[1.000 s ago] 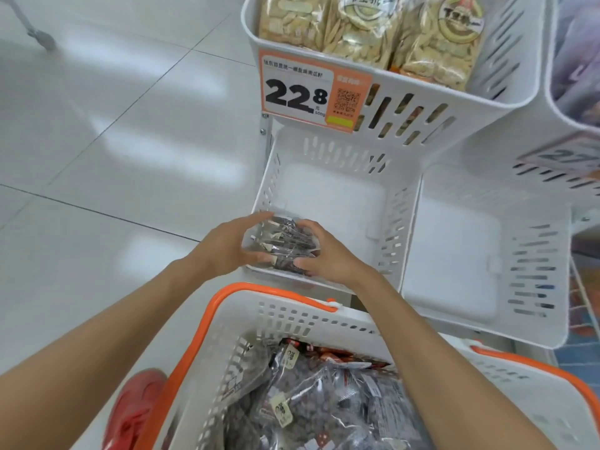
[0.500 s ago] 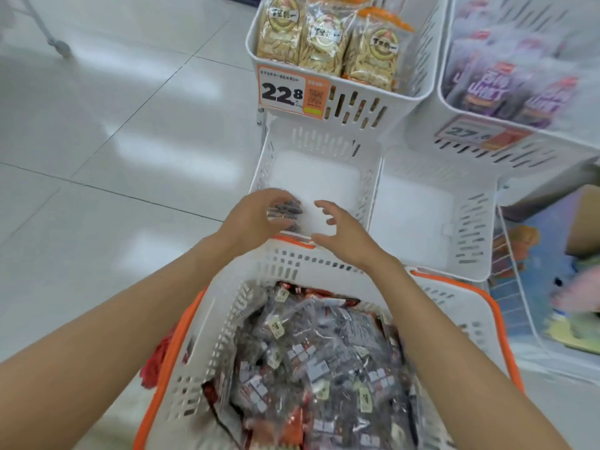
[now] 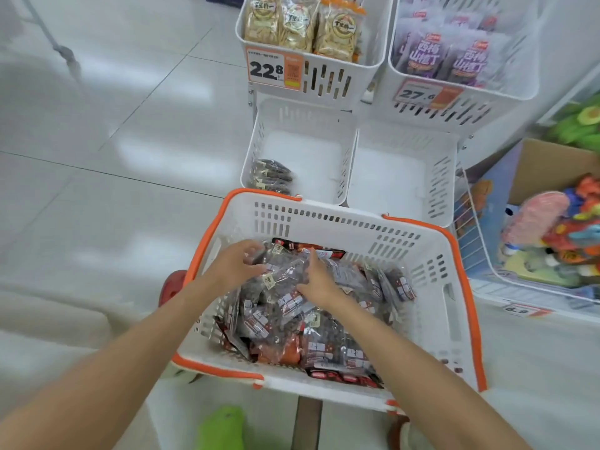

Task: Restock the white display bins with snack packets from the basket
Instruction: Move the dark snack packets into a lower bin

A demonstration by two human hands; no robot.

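Two bare hands reach into the white basket (image 3: 431, 254) with the orange rim, seen from the head camera. The basket sits nearest, filled with dark snack packets (image 3: 292, 323) that lie jumbled, their long axes pointing every way, some flat and some tipped on edge. The left hand (image 3: 238, 266) is at the far left of the pile, its fingers curled over the edge of a top packet. The right hand (image 3: 319, 280) lies just beside it on the same heap, fingers fairly straight and aimed at the far side, resting on the wrappers. How far either hand digs under the packets is hidden by the pile.

Beyond the basket, the lower left bin (image 3: 305, 125) holds a small stack of dark packets (image 3: 271, 177) in its near left corner, long sides running roughly left to right; the basket rim cuts off the stack's near end. The lower right bin (image 3: 438, 177) stands touching it. Above, the far bins carry pale snack bags (image 3: 298, 24) and purple bags (image 3: 467, 60), their tops cut off by the frame. Print on the dark wrappers is too blurred to read
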